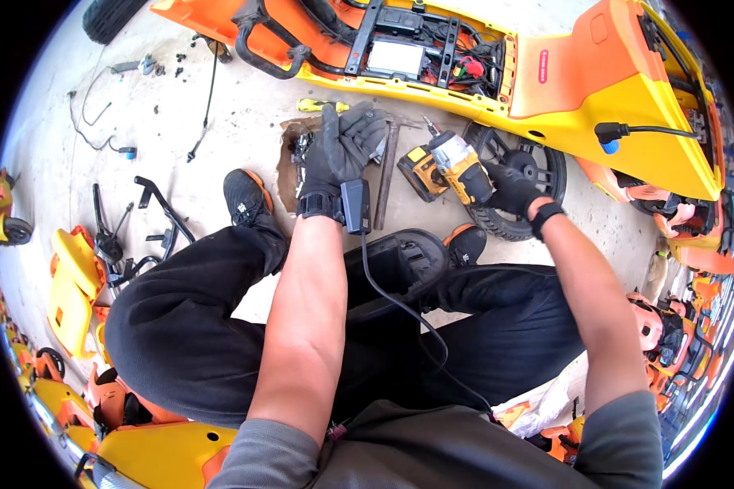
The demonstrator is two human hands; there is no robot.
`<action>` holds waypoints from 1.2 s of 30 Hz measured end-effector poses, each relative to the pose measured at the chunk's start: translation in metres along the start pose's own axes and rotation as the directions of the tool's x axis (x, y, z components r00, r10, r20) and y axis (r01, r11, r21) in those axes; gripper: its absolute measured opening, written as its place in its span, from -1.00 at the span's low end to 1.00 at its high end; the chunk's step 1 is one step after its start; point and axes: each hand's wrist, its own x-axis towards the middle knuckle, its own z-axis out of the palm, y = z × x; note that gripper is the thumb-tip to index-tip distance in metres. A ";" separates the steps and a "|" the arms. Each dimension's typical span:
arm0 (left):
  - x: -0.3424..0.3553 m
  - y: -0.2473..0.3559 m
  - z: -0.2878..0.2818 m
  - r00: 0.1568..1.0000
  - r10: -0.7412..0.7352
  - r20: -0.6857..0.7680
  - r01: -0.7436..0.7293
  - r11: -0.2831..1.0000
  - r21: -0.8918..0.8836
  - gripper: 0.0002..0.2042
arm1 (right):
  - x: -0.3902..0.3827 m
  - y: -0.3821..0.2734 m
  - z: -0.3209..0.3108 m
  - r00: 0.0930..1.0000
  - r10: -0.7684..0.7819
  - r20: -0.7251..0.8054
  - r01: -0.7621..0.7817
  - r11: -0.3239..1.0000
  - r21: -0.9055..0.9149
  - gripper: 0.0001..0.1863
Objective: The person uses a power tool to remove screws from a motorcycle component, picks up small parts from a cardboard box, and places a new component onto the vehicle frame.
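Right hand (512,189) grips power driver (458,163); whether left hand (334,153) grasps anything, I cannot tell

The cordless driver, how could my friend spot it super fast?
Find the big yellow scooter body across the top. Below it, a black wheel lies partly behind the gloved right hand, which holds the cordless driver. Unlike the plain metal bar to its left, it has a silver nose and chunky battery.

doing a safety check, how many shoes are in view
2: left shoe left of the cardboard; right shoe, partly hidden, below the power tool in the right hand. More may be hidden near the frame's edges.
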 end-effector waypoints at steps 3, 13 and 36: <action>0.005 -0.010 0.015 0.995 0.026 -0.092 -0.020 0.998 0.064 -0.34 | 0.008 0.005 0.047 0.966 -0.086 -0.242 0.157 0.943 0.292 -0.28; 0.019 -0.044 0.017 0.936 0.164 -0.312 -0.070 0.954 0.291 -0.80 | 0.042 -0.001 0.098 0.912 -0.215 -0.348 0.266 0.958 0.107 -0.49; 0.065 -0.050 0.046 0.954 0.168 -0.246 -0.127 0.976 0.176 -0.70 | 0.085 -0.048 0.101 0.891 -0.311 -0.332 0.347 0.936 0.053 -0.48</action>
